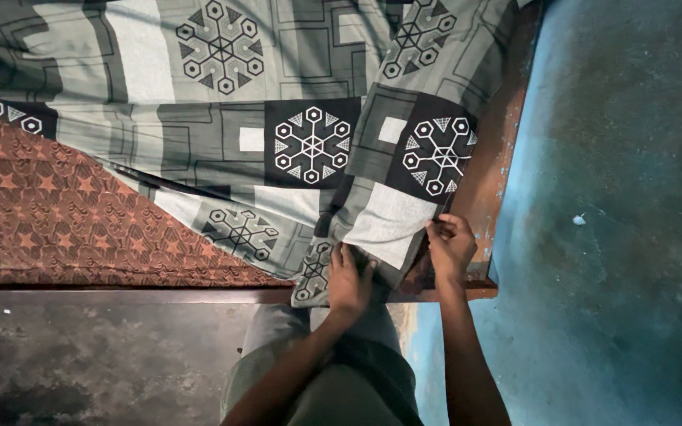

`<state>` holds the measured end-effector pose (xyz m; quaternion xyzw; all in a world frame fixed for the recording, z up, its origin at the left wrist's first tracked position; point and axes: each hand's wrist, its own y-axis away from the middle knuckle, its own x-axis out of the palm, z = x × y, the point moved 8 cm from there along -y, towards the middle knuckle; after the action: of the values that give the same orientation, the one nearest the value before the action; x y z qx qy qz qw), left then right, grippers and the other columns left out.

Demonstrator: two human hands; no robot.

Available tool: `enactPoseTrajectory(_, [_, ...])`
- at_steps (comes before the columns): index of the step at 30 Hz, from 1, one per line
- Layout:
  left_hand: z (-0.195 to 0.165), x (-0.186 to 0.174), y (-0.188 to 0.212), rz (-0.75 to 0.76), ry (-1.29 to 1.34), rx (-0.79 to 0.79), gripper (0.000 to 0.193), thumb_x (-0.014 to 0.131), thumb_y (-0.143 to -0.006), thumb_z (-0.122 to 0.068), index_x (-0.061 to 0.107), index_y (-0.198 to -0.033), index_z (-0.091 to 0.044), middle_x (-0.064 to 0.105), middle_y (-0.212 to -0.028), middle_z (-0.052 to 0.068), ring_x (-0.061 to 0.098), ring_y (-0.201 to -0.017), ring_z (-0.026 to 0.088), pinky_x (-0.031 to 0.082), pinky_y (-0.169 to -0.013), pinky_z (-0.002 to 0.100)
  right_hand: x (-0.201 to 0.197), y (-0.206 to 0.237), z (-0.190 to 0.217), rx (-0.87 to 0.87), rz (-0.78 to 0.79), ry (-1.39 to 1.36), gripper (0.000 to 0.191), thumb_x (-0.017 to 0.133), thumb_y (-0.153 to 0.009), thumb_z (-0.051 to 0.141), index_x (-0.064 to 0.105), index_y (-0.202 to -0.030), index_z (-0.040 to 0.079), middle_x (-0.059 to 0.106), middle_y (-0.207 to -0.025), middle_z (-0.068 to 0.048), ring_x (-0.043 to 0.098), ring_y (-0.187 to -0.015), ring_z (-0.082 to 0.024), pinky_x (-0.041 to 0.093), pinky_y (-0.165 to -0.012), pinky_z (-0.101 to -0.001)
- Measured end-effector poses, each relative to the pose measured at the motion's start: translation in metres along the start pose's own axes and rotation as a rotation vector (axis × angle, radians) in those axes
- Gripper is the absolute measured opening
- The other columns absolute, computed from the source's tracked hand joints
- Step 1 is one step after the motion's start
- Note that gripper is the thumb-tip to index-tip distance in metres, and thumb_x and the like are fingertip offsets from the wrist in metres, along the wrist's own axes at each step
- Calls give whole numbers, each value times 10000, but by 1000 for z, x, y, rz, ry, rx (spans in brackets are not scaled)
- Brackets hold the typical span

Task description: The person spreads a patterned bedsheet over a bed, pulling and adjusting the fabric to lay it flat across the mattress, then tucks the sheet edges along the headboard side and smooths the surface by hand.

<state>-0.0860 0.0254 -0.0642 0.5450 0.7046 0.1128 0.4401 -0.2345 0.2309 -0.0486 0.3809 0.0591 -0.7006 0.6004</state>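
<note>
Your left hand (349,280) lies flat, fingers spread, pressing down on the corner of the bedsheet (294,102); nothing is clasped in it. Your right hand (450,246) pinches the sheet's edge, fingers closed on the cloth just beside the wooden bed frame (487,189). The sheet is grey-green with pale rectangles and black squares carrying white snowflake-like hexagon motifs; it covers most of the bed, its near corner bunched between your hands at the bed's foot corner. To the left, a brown patterned mattress (57,213) with a star design lies bare where the sheet is pulled back diagonally. The frame's dark front rail (120,297) runs along below it. The blue worn floor (617,237) is on the right, with a small white speck (578,220) on it. No packages, labels or signs visible.
</note>
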Motion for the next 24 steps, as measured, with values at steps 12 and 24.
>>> enactPoseTrajectory(12, [-1,-5,3,44,18,27,781,698,-914,-331,340,-1494,51,348,-1566,267,430,-1340,494,392,-1100,494,-8,-10,51,-213,-109,-20,368,860,-873,218,680,-1105,-5,672,-969,-66,646,-810,-146,570,-655,-288])
enactPoseTrajectory(24, [-1,0,-2,77,-30,-22,810,701,-900,-321,313,-1516,36,322,-1579,247,438,-1327,494,401,-1094,491,22,-152,120,-4,-10,-66,313,874,-820,210,725,-1027,28,718,-900,-99,627,-748,-223,497,-665,-368])
